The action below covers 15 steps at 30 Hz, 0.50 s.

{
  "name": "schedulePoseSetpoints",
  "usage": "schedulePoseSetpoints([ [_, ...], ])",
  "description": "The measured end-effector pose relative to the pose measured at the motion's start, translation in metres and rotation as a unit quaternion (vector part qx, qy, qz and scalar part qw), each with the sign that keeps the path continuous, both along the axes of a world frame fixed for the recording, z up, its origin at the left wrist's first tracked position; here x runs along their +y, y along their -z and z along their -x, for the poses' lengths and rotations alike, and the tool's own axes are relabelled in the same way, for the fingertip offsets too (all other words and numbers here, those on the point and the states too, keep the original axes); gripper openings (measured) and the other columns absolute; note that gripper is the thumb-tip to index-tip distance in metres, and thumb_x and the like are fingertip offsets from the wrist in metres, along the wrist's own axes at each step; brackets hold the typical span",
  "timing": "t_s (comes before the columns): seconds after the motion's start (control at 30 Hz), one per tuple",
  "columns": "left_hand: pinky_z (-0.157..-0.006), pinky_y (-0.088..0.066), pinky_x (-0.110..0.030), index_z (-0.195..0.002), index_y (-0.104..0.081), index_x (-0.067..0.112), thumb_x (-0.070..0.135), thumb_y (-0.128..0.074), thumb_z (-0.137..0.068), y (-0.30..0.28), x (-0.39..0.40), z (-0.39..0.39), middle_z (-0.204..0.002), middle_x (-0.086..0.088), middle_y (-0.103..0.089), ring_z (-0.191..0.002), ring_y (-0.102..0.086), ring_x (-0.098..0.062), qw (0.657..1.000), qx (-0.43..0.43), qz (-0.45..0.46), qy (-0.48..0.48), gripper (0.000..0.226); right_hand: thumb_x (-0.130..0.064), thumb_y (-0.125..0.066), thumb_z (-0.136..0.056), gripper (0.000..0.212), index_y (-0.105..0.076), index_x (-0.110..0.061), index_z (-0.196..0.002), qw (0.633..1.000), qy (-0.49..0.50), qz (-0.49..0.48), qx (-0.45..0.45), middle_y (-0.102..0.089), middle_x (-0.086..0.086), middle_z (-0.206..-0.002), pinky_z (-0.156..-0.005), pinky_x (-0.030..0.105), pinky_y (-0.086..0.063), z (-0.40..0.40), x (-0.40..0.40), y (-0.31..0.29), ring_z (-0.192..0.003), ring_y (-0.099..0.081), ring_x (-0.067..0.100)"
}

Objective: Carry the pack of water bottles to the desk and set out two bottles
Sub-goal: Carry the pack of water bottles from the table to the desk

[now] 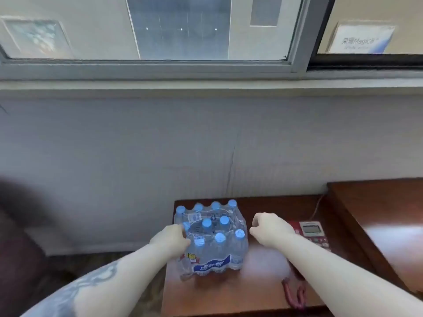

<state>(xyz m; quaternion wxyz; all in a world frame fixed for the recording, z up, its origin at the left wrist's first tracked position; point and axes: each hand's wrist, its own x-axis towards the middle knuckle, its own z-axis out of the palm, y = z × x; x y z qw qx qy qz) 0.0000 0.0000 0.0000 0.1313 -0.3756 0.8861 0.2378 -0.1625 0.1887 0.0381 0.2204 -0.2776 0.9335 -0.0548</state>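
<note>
A shrink-wrapped pack of water bottles (212, 241) with pale blue caps stands on a small dark wooden side table (258, 291). My left hand (170, 240) rests against the pack's left side, fingers on the plastic wrap near the top. My right hand (269, 228) hovers just right of the pack, fingers curled and apart, holding nothing and not touching it. A higher dark wooden desk (386, 211) begins at the right edge of the view.
A red telephone (312, 234) with a coiled cord sits on the side table right of my right hand. A pale wall and a window sill run behind. A dark blurred shape fills the left side. Carpet shows below the table's left edge.
</note>
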Motion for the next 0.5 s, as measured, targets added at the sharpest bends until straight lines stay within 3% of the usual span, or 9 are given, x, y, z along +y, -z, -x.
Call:
schedulePoseSetpoints([
  [0.17,-0.077,-0.051,-0.030,-0.108,-0.062,0.022,0.031,-0.050,-0.084,0.024,-0.013,0.031,-0.108,-0.002,-0.067,-0.091,-0.065,-0.021,0.998,0.014,-0.014,-0.058,0.028,-0.029,-0.048,-0.087,0.028,-0.063,-0.022,-0.111,0.991,0.069,0.079,-0.081,-0.068,0.004,-0.113,-0.078,0.032,-0.050,0.027,-0.026,0.036,-0.097,-0.062,0.024],
  [0.37,-0.078,-0.049,-0.033,-0.118,-0.061,0.021,0.032,-0.053,-0.086,0.053,-0.028,0.065,-0.119,-0.005,-0.060,-0.100,-0.058,-0.022,0.988,0.088,-0.019,-0.126,0.035,-0.025,-0.054,-0.089,0.036,-0.054,-0.018,-0.124,0.950,0.149,0.208,-0.177,-0.062,0.004,-0.123,-0.080,0.034,-0.047,0.050,-0.060,0.081,-0.101,-0.058,0.021],
  [0.5,-0.088,-0.045,-0.041,-0.132,-0.048,0.016,0.040,-0.058,-0.087,0.077,-0.027,0.061,-0.128,-0.011,-0.044,-0.120,-0.041,-0.028,0.972,0.127,0.002,-0.199,0.053,-0.037,-0.063,-0.086,0.063,-0.040,-0.009,-0.138,0.933,0.231,0.216,-0.174,-0.051,0.013,-0.138,-0.099,0.046,-0.044,0.052,-0.069,0.111,-0.123,-0.049,0.031],
])
